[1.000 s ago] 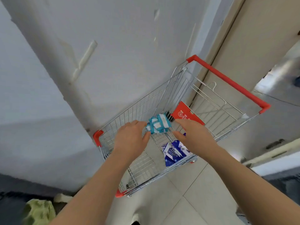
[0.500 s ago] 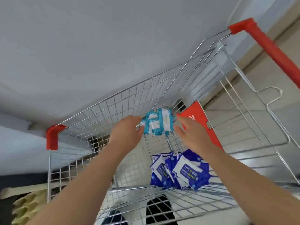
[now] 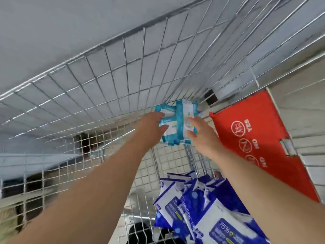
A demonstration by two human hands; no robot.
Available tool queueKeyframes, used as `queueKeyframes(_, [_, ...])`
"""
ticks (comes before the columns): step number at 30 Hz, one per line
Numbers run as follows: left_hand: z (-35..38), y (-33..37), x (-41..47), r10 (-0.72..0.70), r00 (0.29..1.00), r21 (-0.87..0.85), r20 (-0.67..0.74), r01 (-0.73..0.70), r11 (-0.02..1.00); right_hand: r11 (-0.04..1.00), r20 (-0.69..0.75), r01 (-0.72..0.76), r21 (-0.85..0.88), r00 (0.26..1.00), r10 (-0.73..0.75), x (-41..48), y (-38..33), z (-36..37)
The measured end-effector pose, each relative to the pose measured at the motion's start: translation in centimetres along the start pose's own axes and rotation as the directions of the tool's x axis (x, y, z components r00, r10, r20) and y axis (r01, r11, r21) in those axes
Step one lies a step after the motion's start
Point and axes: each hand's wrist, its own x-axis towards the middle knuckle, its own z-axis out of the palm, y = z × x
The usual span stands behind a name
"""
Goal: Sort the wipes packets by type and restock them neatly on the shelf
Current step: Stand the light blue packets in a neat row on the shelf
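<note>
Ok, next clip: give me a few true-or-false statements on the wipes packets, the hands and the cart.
1. The left hand and right hand together hold the teal packets. True.
2. The dark blue packets lie on a shelf. False: they are piled inside the wire cart.
3. The red flap is to the right of the teal packets. True.
4. The teal packets rest on the dark blue packets. False: they are held clear of that pile.

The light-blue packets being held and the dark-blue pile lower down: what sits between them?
Nothing but the cart's bare wire mesh, as the head view shows. The light-blue packets and the dark-blue pile lie apart.
</note>
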Motion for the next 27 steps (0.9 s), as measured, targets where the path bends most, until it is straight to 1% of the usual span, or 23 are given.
queueKeyframes(3, [1.1, -0.6, 1.7, -0.006, 1.000, 0.020, 0.000, 0.006, 1.000, 0.999, -0.066, 0.026, 0.036, 0.998, -0.024, 1.0, 0.9, 1.1])
queueKeyframes(5, [1.5, -1.1, 2.2, -0.015, 1.000, 0.004, -0.005, 0.015, 1.000, 0.998, -0.100, 0.054, 0.038, 0.994, -0.050, 1.3, 1.0, 1.4])
queueKeyframes(8, [1.7, -2.0, 2.3, -0.028, 1.000, -0.036, -0.004, 0.028, 0.999, 0.997, -0.099, 0.056, 0.062, 0.994, -0.049, 1.7, 0.8, 1.9])
queueKeyframes(10, [1.4, -2.7, 2.1, -0.044, 0.999, -0.107, -0.009, 0.043, 0.993, 0.996, -0.104, 0.032, 0.085, 0.994, -0.023, 1.9, 0.5, 2.1])
queueKeyframes(13, [0.6, -3.8, 1.5, -0.094, 0.995, -0.261, -0.033, 0.082, 0.962, 0.991, -0.145, 0.046, 0.127, 0.989, -0.027, 2.3, 0.1, 2.6])
queueKeyframes(17, [-0.1, -4.9, 0.2, -0.114, 0.992, -0.382, -0.057, 0.084, 0.920, 0.979, -0.222, 0.065, 0.191, 0.975, -0.021, 2.0, -1.2, 3.2])
queueKeyframes(19, [-0.1, -5.1, -0.1, -0.144, 0.989, -0.465, -0.036, 0.111, 0.878, 0.974, -0.236, 0.054, 0.220, 0.972, -0.001, 2.2, -1.2, 3.7])
queueKeyframes(21, [0.2, -4.9, -0.2, -0.179, 0.983, -0.574, 0.038, 0.168, 0.801, 0.981, -0.220, 0.019, 0.195, 0.975, 0.025, 2.2, -1.4, 4.1])
queueKeyframes(22, [0.3, -4.8, -0.1, -0.186, 0.980, -0.588, 0.064, 0.188, 0.787, 0.985, -0.208, 0.035, 0.171, 0.978, 0.001, 2.3, -1.4, 4.2])
queueKeyframes(23, [0.3, -4.7, 0.0, -0.186, 0.980, -0.561, 0.065, 0.190, 0.806, 0.986, -0.195, 0.055, 0.155, 0.981, -0.024, 2.2, -1.5, 4.3])
queueKeyframes(25, [0.5, -4.4, 0.3, -0.190, 0.981, -0.504, 0.032, 0.180, 0.845, 0.982, -0.175, 0.094, 0.162, 0.982, -0.065, 2.5, -1.2, 4.4])
queueKeyframes(27, [0.6, -4.3, 0.6, -0.198, 0.980, -0.482, 0.009, 0.178, 0.858, 0.978, -0.155, 0.088, 0.189, 0.986, -0.059, 2.4, -1.0, 4.4])
